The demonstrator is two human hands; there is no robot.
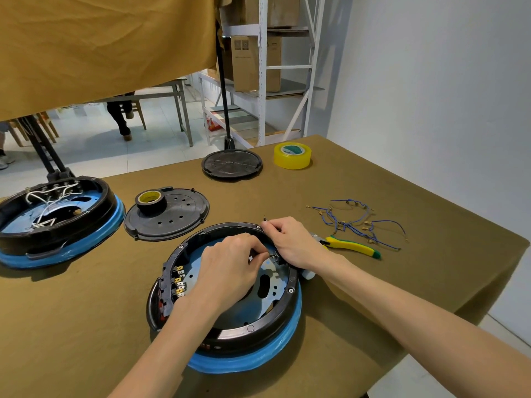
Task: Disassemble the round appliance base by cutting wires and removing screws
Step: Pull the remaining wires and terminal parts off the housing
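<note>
both hands, left hand (230, 261) and right hand (293, 242), pinch inside the round base (258, 334).

Olive-brown cloth-covered table (86, 326). Roll of clear yellow packing tape (292, 156) near far edge, lying flat. Just left of it, round black stand base (231, 167) with upright black pole (224, 90). Roll of black tape with yellow core (150, 201) resting on a black perforated disc. Mustard fabric (100, 41) hung across upper left. White metal shelving rack (264, 67) behind table, cardboard boxes (253, 63) on its shelves. White wall (431, 81) at right. Under the fabric: grey metal-framed table (172, 96) on pale tiled floor (115, 145); seated person's dark-trousered legs (120, 116) beside a wooden chair.
</note>
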